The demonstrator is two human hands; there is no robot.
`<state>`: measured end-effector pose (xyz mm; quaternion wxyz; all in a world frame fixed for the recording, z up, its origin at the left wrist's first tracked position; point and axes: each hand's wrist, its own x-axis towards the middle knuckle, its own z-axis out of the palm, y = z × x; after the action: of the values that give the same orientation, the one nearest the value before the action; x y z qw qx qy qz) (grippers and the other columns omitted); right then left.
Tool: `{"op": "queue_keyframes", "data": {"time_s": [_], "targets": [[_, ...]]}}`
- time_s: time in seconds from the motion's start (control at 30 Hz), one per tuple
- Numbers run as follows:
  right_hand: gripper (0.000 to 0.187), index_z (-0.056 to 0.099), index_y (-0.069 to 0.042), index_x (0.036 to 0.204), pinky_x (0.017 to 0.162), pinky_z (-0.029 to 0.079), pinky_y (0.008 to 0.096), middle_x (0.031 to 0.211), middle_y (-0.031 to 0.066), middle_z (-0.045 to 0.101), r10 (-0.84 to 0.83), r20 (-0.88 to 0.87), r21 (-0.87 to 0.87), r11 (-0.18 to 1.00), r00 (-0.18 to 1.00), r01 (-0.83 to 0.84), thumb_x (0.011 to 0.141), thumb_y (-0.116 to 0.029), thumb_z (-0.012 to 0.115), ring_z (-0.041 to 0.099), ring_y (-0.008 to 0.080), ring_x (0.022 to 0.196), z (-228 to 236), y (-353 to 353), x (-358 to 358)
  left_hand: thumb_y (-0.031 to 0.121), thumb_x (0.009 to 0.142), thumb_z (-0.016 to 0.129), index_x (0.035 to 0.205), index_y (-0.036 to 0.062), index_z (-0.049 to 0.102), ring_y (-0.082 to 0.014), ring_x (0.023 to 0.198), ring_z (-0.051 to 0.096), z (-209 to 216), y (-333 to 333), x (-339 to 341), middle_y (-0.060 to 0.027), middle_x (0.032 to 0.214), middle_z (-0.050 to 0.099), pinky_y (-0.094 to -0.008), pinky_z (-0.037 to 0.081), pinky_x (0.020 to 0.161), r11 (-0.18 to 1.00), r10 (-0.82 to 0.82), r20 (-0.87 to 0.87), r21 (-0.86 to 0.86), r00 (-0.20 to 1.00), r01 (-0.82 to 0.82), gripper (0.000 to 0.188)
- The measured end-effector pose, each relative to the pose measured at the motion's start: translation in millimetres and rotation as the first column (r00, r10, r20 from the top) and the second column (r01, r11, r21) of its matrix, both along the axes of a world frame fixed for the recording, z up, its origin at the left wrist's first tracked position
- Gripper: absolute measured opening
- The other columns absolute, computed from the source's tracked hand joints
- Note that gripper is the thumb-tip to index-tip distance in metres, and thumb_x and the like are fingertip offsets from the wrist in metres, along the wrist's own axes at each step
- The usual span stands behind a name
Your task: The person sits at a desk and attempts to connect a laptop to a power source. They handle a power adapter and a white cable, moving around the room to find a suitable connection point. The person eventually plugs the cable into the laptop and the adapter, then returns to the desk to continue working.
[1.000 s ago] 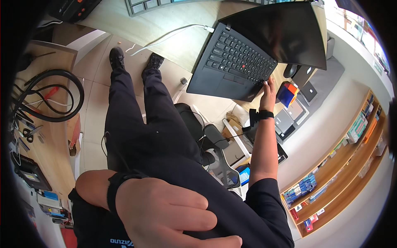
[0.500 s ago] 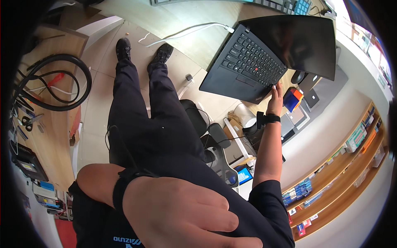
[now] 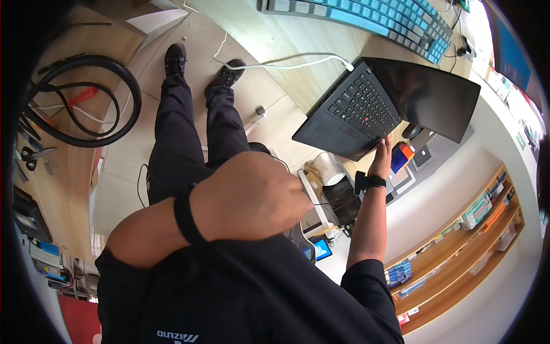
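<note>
My left hand [image 3: 252,198] hangs in front of my torso, back of the hand up, fingers curled into a fist; whatever is inside it, if anything, is hidden. A black band circles that wrist. My right hand [image 3: 382,156] reaches out to an open black laptop [image 3: 335,127] and grips its edge at the corner beside the hinge side. The laptop's screen [image 3: 427,94] is dark. Its base juts past the edge of the pale desk [image 3: 252,28]. A white cable [image 3: 303,64] is plugged into the laptop's side. A dark wrist strap [image 3: 375,182] sits on my right wrist.
A teal and grey keyboard [image 3: 366,23] lies beyond the laptop. Near my right hand are an orange and blue object [image 3: 402,157] and a black mouse [image 3: 411,131]. On the left table lie a coiled black cable [image 3: 134,103] and scissors [image 3: 31,157]. Shelves [image 3: 447,269] stand at right.
My left hand has risen away from the lower edge, its fingers now curled tighter. The view has shifted, bringing more of the keyboard in. My right hand stays at the laptop's edge.
</note>
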<state>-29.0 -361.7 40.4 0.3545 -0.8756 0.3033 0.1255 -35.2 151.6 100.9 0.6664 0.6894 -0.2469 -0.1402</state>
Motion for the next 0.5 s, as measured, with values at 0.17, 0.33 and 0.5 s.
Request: {"op": "queue_keyframes", "data": {"time_s": [0.17,0.33,0.5], "targets": [[0.055,0.046,0.003,0.151,0.123,0.024,0.0361,0.161,0.0158,0.04,-0.123,-0.002,0.074,0.99,0.992,0.123,0.104,-0.025,0.054,0.034,0.0257,0.15,-3,-16,-5,0.031,0.095,0.067,0.061,0.009,0.058,-0.0298,0.061,0.061,-27,0,-10,-0.0085,0.06,0.058,-0.042,0.047,0.058,0.997,-0.01,-0.184,0.076,0.983,0.024,0.042],[0.053,0.047,0.004,0.149,0.121,0.026,0.0355,0.157,0.0144,0.043,-0.131,-0.006,0.083,0.988,0.991,0.131,0.104,-0.023,0.055,0.039,0.0238,0.146,-7,-15,-1,0.033,0.095,0.066,0.062,0.0087,0.058,-0.0306,0.062,0.061,-45,10,-19,-0.0092,0.062,0.058,-0.0432,0.047,0.06,0.984,0.039,-0.226,0.175,0.973,0.002,0.042],[0.053,0.046,0.004,0.149,0.121,0.025,0.035,0.156,0.0131,0.045,-0.117,0.029,0.071,0.991,0.993,0.114,0.104,-0.022,0.055,0.041,0.023,0.144,-11,-12,-5,0.031,0.095,0.066,0.065,0.008,0.057,-0.0311,0.063,0.061,-61,19,-24,-0.0095,0.063,0.057,-0.0438,0.047,0.061,0.978,0.087,-0.257,0.204,0.963,-0.034,0.039]]}}
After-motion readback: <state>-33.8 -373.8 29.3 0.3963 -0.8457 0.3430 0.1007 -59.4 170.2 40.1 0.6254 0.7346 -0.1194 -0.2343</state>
